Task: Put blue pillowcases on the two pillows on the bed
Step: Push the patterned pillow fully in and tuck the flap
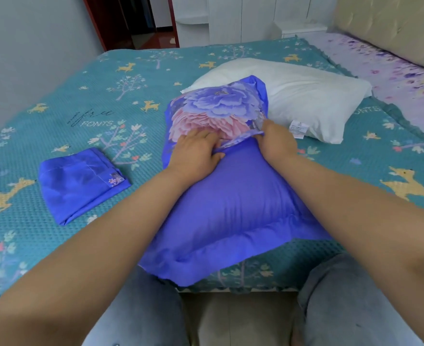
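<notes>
The first pillow (231, 196) is lying at the near edge of the bed (81, 96), already inside its blue pillowcase (213, 108), and the person is working at the flowered flap across its middle. The left hand (196, 153) is pressing on the flap with fingers tucking under the hem; the right hand (278, 138) is pinching that hem. If the tuck is shallow, the flap could be gaping. The bare white pillow (306, 96) is lying just behind, the folded pillowcase (81, 181) waiting to the left.
</notes>
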Demonstrator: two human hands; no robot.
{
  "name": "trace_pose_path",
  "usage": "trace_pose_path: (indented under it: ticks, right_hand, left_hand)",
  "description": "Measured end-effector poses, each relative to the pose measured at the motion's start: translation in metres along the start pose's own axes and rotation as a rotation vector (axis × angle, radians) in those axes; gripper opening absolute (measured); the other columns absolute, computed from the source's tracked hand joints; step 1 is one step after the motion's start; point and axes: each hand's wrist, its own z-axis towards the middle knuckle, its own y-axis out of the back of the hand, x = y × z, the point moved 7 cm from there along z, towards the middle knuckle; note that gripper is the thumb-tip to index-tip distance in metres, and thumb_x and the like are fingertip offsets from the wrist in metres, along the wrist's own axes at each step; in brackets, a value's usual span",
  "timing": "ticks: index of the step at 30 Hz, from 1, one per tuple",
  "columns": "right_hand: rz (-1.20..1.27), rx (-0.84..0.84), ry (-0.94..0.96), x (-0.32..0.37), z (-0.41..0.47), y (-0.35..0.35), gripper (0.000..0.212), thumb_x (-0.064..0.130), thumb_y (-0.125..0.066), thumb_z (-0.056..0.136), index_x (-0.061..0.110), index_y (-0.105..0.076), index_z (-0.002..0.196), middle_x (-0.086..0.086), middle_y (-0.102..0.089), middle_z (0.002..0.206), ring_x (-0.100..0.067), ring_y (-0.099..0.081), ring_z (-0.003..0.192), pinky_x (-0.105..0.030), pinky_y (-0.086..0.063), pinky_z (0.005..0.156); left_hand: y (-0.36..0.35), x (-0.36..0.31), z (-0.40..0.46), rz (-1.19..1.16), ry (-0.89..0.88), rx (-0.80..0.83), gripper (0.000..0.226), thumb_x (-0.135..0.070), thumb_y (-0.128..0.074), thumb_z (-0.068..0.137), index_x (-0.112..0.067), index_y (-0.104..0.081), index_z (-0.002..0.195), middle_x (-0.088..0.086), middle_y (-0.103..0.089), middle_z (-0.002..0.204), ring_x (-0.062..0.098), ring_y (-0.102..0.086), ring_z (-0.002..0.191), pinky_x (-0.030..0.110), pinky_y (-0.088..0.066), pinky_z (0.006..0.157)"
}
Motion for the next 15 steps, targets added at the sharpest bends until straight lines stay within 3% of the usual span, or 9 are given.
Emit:
trace_pose_path:
  ticks: [3,5,8,11,15]
  right_hand:
    - [0.034,-0.031,-0.016,-0.002,-0.009,0.002,0.037,0.040,-0.045,0.094,0.005,-0.053,0.102,-0.021,-0.062,0.102,-0.039,-0.057,0.095,-0.034,-0.033,0.067]
    - [-0.006,-0.040,0.012,-0.003,-0.017,0.006,0.030,0.037,-0.048,0.092,0.008,-0.052,0.100,-0.018,-0.063,0.101,-0.036,-0.057,0.093,-0.034,-0.033,0.066]
    - [-0.040,-0.048,0.054,-0.006,-0.028,0.007,0.024,0.039,-0.049,0.091,0.015,-0.048,0.092,-0.014,-0.063,0.095,-0.034,-0.058,0.088,-0.034,-0.032,0.063]
    - [-0.034,-0.068,0.087,-0.004,-0.037,0.008,0.024,0.042,-0.051,0.090,0.020,-0.042,0.084,-0.010,-0.062,0.091,-0.032,-0.057,0.084,-0.035,-0.036,0.063]
    - [-0.174,-0.112,0.111,0.002,-0.046,0.005,0.030,0.041,-0.048,0.092,0.013,-0.054,0.101,-0.011,-0.057,0.107,-0.032,-0.054,0.099,-0.035,-0.038,0.067]
  left_hand:
    - [-0.007,0.013,-0.003,-0.014,0.053,0.197,0.019,-0.034,-0.058,0.084,-0.020,-0.047,0.091,0.006,-0.058,0.109,0.030,-0.049,0.106,0.038,-0.037,0.084]
    - [-0.010,0.020,-0.003,-0.104,0.008,0.383,0.018,-0.018,-0.057,0.078,-0.022,-0.039,0.082,0.003,-0.056,0.095,0.029,-0.053,0.098,0.036,-0.039,0.079]
    - [-0.006,0.028,-0.005,-0.319,-0.058,0.600,0.017,-0.015,-0.054,0.064,-0.025,-0.049,0.077,-0.007,-0.055,0.079,0.018,-0.055,0.080,0.030,-0.043,0.070]
    - [-0.006,0.036,0.006,-0.203,-0.054,0.490,0.013,-0.010,-0.054,0.069,-0.021,-0.049,0.066,0.003,-0.060,0.075,0.023,-0.054,0.074,0.028,-0.039,0.064]
    - [0.003,0.046,0.026,0.167,0.001,0.062,0.014,-0.010,-0.048,0.082,-0.013,-0.059,0.091,0.014,-0.062,0.101,0.035,-0.060,0.094,0.034,-0.040,0.067]
